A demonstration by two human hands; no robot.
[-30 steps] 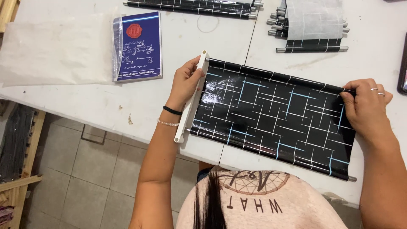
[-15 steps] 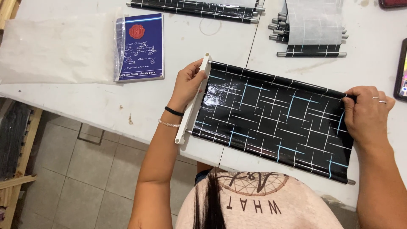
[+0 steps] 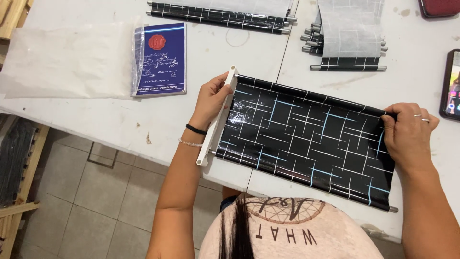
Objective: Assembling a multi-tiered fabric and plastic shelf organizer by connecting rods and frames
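We find open tabletop (image 3: 239,62) between the black patterned sheet (image 3: 306,139) and the rolled sheets (image 3: 220,14) along the far edge. Toward the far right, a stack of rods with film (image 3: 347,38) narrows that passage. The blue packet (image 3: 160,60) and the translucent paper (image 3: 67,62) occupy the left end. A phone (image 3: 451,86) blocks the right edge.

White desk (image 3: 86,120), head view. At 11 o'clock: blue booklet (image 3: 159,58) in a clear sleeve with a red round seal, lying flat, its left edge over a translucent paper sheet (image 3: 67,60). At 12 o'clock: long black roll (image 3: 220,15) with white line pattern, partly under pale paper. At 1 o'clock: stack of rolled sheets (image 3: 347,41) on metal rods. At 3 o'clock: phone (image 3: 451,86), screen lit. At 8 o'clock: tiled floor (image 3: 91,206), wooden slats (image 3: 21,182).
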